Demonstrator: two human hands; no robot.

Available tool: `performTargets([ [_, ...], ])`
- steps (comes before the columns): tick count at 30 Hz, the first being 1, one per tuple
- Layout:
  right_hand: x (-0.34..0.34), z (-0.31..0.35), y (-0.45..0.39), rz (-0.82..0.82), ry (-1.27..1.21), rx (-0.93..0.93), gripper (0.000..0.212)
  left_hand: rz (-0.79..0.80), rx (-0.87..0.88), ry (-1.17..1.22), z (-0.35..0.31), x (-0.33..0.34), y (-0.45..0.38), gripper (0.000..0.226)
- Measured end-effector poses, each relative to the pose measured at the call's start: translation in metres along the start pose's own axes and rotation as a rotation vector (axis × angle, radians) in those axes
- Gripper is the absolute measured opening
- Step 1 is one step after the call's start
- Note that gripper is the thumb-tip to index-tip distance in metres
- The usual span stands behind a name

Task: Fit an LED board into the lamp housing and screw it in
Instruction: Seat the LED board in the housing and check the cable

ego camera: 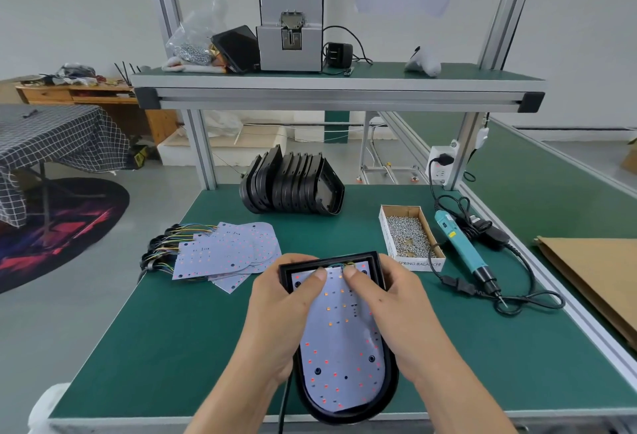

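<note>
Left hand [281, 313]: its grip is closing around the left side of the lamp case [387, 395], thumb pressing on the light board [339, 340].
Right hand [393, 309]: its grip is holding the right side, thumb pushing near the wires [339, 265].
Light board: lying inside the black case, near the table [165, 340] front edge.
Screws: sitting in a box [410, 237] just beside the blue screwdriver [463, 247].
More boards [227, 251]: lying in a pile to the left.

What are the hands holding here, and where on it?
Both hands, left and right, grip the lamp housing by its sides, thumbs pressing the LED board near its far end.
</note>
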State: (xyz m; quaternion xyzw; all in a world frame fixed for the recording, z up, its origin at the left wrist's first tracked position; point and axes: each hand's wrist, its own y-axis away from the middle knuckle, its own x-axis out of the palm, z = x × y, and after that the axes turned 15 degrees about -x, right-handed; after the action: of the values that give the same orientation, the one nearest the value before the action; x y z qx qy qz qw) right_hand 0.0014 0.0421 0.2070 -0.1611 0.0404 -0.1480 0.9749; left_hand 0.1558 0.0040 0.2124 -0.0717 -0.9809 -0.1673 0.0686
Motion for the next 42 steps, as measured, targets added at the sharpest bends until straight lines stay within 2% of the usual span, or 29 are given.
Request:
performTargets([
  [4,-0.003,0.001,0.000,0.029,-0.016,-0.008,0.009,0.012,0.022,-0.014,0.000,-0.001,0.001,0.010],
  [10,-0.001,0.003,-0.002,-0.017,-0.101,0.003,0.005,0.007,0.126,-0.096,0.000,0.001,0.002,0.017],
  [17,0.001,0.003,0.000,-0.067,-0.133,0.083,0.004,-0.006,0.076,-0.062,0.003,0.001,0.000,0.017],
  [26,-0.002,-0.005,0.000,-0.004,-0.096,0.081,0.010,0.023,-0.023,-0.015,0.005,0.000,-0.004,0.012],
  [33,0.000,-0.008,0.001,-0.073,-0.044,0.042,0.017,0.029,0.053,-0.080,0.005,-0.001,-0.004,0.010],
  [38,0.000,-0.008,0.000,-0.088,-0.029,0.036,0.024,0.013,0.049,-0.109,0.003,-0.001,-0.005,0.016],
  [42,-0.003,-0.008,-0.005,-0.146,-0.047,0.041,0.026,0.122,0.048,-0.146,-0.001,-0.006,-0.007,0.022],
])
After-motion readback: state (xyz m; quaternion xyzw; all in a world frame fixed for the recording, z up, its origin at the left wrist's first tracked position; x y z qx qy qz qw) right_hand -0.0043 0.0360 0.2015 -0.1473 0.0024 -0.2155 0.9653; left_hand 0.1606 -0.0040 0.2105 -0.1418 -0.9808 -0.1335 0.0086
